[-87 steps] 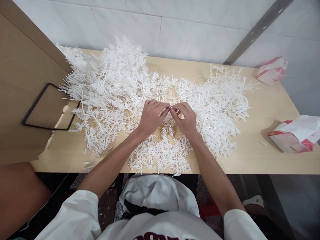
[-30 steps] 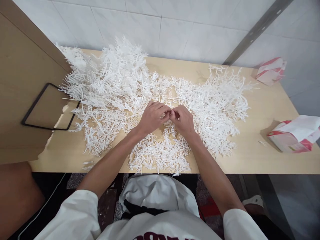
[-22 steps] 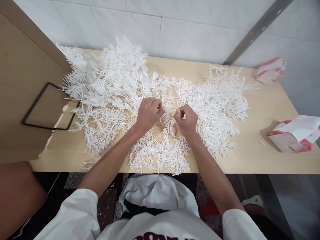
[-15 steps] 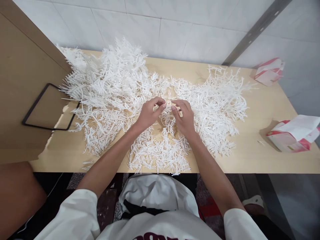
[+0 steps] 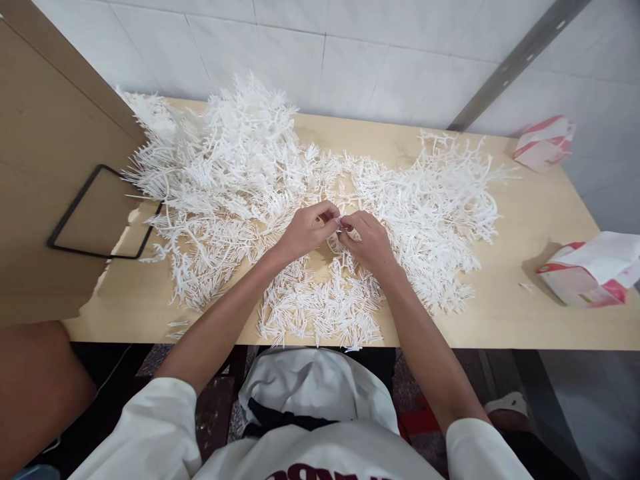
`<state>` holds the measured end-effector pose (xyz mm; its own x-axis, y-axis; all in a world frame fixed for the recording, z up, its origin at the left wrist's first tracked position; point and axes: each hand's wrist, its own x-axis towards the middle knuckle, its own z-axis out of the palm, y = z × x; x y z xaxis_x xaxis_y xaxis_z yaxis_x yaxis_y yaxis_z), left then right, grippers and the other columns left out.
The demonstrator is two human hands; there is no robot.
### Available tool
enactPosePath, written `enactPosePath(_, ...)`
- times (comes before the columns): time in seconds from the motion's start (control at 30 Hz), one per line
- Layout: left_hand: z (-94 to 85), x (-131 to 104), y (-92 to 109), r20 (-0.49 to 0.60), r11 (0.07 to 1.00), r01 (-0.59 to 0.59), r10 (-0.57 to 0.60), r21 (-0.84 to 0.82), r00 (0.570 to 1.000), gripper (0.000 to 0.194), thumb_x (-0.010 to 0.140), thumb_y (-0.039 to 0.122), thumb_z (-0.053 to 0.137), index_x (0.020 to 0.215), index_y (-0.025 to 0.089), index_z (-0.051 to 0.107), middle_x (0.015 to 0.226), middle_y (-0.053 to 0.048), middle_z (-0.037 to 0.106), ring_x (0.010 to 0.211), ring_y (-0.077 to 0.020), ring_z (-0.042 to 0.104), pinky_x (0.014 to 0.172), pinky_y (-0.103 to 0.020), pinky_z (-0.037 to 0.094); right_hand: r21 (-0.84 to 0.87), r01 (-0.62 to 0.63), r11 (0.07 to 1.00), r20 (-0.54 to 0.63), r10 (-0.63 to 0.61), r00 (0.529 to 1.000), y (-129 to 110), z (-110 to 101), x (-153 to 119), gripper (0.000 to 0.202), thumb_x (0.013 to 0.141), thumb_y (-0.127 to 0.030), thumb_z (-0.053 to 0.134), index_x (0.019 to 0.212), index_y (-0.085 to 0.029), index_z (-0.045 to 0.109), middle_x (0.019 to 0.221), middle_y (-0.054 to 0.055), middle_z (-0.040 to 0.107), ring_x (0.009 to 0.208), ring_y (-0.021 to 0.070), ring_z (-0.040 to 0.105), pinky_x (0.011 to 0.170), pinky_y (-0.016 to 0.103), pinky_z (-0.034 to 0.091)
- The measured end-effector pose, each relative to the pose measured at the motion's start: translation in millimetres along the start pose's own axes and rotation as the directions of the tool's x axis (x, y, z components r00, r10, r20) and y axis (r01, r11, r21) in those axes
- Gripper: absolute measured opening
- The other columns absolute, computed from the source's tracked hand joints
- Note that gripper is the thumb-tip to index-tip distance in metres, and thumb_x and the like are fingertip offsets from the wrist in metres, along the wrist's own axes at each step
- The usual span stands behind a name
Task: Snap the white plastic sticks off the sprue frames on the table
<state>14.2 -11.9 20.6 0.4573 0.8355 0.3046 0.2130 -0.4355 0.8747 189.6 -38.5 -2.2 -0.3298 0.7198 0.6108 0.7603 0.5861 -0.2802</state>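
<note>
My left hand (image 5: 309,231) and my right hand (image 5: 370,245) meet over the middle of the table, thumbs and fingertips pinched together. A small white plastic sprig (image 5: 339,224) is held between them, mostly hidden by the fingers. Around and under the hands lie white branching plastic sprigs: a tall heap (image 5: 240,147) to the left, a lower heap (image 5: 430,213) to the right, and a flat spread of short pieces (image 5: 325,310) near the front edge.
A cardboard box (image 5: 45,200) stands at the left, with a black rectangular frame (image 5: 75,207) by it. Pink-and-white tissue packs (image 5: 580,273) sit on the right of the wooden table (image 5: 505,300). A tiled wall (image 5: 350,67) runs along the back.
My hands have come together and slightly nearer to me; the fingertips were apart and now meet at the small sprig. The heaps look the same.
</note>
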Motion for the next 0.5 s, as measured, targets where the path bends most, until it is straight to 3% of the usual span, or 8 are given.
enactPosePath(0.13, 6.9, -1.6, -0.9, -0.008, 0.998, 0.059, -0.059, -0.034, 0.998, 0.006, 0.084, 0.016, 0.050, 0.080, 0.019, 0.053, 0.075, 0.001, 0.058, 0.069, -0.0092, 0.052, 0.064, -0.024, 0.044, -0.044, 0.052, 0.998, 0.017, -0.051, 0.999, 0.9, 1.1, 0.0, 0.013, 0.083, -0.013, 0.047, 0.076, -0.023, 0.052, 0.065, -0.001, 0.051, 0.063, 0.0135, 0.044, 0.062, 0.028, 0.040)
enactPosePath(0.27, 15.2, -1.1, -4.4, -0.019, 0.979, 0.138, -0.142, -0.152, 0.990, 0.008, 0.083, 0.014, 0.048, 0.079, 0.020, 0.051, 0.069, 0.002, 0.053, 0.062, -0.0081, 0.048, 0.057, -0.023, 0.042, -0.048, 0.090, 0.995, -0.053, -0.093, 0.994, -3.1, 1.3, 2.6, 0.017, 0.084, -0.012, 0.047, 0.071, -0.023, 0.047, 0.062, -0.002, 0.048, 0.061, 0.0130, 0.041, 0.059, 0.028, 0.037)
enactPosePath(0.4, 23.2, 0.9, -5.1, 0.027, 0.893, 0.260, -0.269, -0.366, 0.963, 0.013, 0.087, 0.015, 0.044, 0.078, 0.019, 0.051, 0.070, 0.001, 0.056, 0.063, -0.0081, 0.053, 0.060, -0.024, 0.045, -0.094, 0.119, 0.989, -0.140, -0.131, 0.982, -6.9, 2.2, 3.7, 0.019, 0.088, -0.016, 0.047, 0.071, -0.023, 0.046, 0.063, -0.001, 0.050, 0.063, 0.0135, 0.043, 0.058, 0.028, 0.038)
enactPosePath(0.5, 19.7, 1.7, -1.7, 0.045, 0.809, 0.371, -0.396, -0.456, 0.917, 0.017, 0.092, 0.021, 0.045, 0.077, 0.018, 0.051, 0.071, 0.000, 0.057, 0.060, -0.0077, 0.054, 0.060, -0.025, 0.047, -0.149, 0.092, 0.984, -0.176, -0.118, 0.977, -7.3, 4.0, 0.7, 0.020, 0.089, -0.018, 0.046, 0.071, -0.023, 0.048, 0.062, 0.000, 0.053, 0.062, 0.0135, 0.047, 0.059, 0.029, 0.041)
